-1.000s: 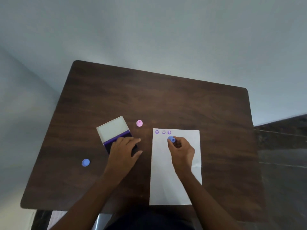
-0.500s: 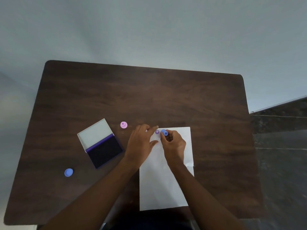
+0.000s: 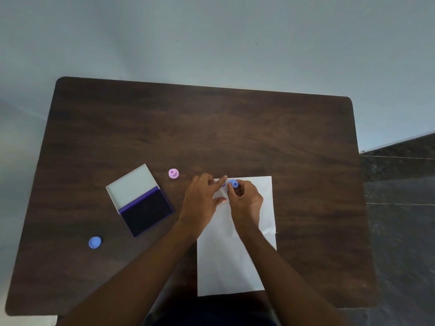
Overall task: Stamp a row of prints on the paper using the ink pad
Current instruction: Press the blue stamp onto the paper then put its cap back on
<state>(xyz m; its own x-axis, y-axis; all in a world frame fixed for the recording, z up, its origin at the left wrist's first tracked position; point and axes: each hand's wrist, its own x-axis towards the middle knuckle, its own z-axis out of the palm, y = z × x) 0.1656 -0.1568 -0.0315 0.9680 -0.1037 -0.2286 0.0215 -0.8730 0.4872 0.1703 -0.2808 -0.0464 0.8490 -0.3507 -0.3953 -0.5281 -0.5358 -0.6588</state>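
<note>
A white sheet of paper (image 3: 235, 260) lies on the dark wooden table (image 3: 211, 128). My right hand (image 3: 246, 201) pinches a small blue stamp (image 3: 234, 184) and holds it upright at the paper's top edge. My left hand (image 3: 202, 201) rests on the paper's top left corner, fingers spread, index finger pointing toward the stamp. One purple print (image 3: 223, 184) shows between the two hands; any others are hidden. The open ink pad (image 3: 147, 211), dark purple with a white lid, lies left of my hands.
A pink stamp (image 3: 173, 173) stands behind the ink pad. A blue cap (image 3: 95, 242) lies near the table's front left. A pale wall rises behind the table, and dark floor shows on the right.
My left hand left the ink pad and moved right onto the paper's top left corner. My right hand carried the blue stamp up to the row of prints.
</note>
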